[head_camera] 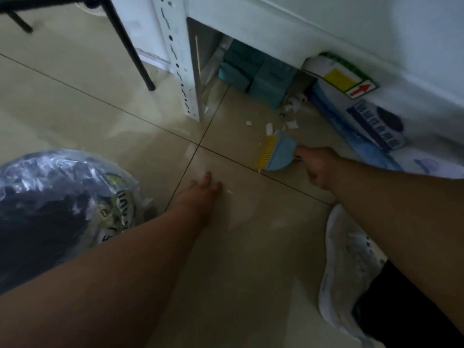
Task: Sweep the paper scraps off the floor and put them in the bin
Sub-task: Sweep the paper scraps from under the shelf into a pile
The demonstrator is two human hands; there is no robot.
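Observation:
White paper scraps [291, 124] lie scattered on the beige tiled floor near the foot of a white shelf, some tucked by the teal boxes. My right hand [319, 167] grips the handle of a small blue hand brush [281, 151] with yellow bristles, its bristle edge on the floor just in front of the nearest scraps. My left hand [200, 194] rests flat on the tile with fingers straight, left of the brush. The bin [57, 209], lined with a clear plastic bag and holding dark contents, stands at the left edge.
A perforated white shelf post [185, 79] stands behind the scraps. Teal boxes [261, 76] sit under the shelf. A large printed white sack [376, 126] lies at right. A black table leg [135, 56] slants at top left. My white shoe [351, 267] is at bottom right.

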